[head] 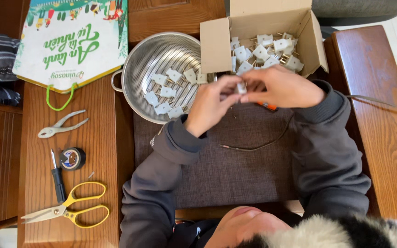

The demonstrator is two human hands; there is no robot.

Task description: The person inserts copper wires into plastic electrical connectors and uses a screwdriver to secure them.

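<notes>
Wooden planks made up the desk [70,151], with a grey cloth mat [235,170] in the middle. At the far side sat a round metal strainer [136,69] with a few white plug pieces in it, and right of it an open cardboard box [217,43] full of the same pieces. A green paper bag [72,39] lay far left. Near left were yellow scissors [67,211], pliers [60,125], a screwdriver [57,177] and a roll of black tape [73,158].

Both hands were together over the mat, the left hand [210,105] and right hand [283,87] pinching one small white plug piece [241,87]. It looked light, hard and a bit slippery, best held by its flat sides. A thin brown wire [263,144] curled close under the hands and could snag.
</notes>
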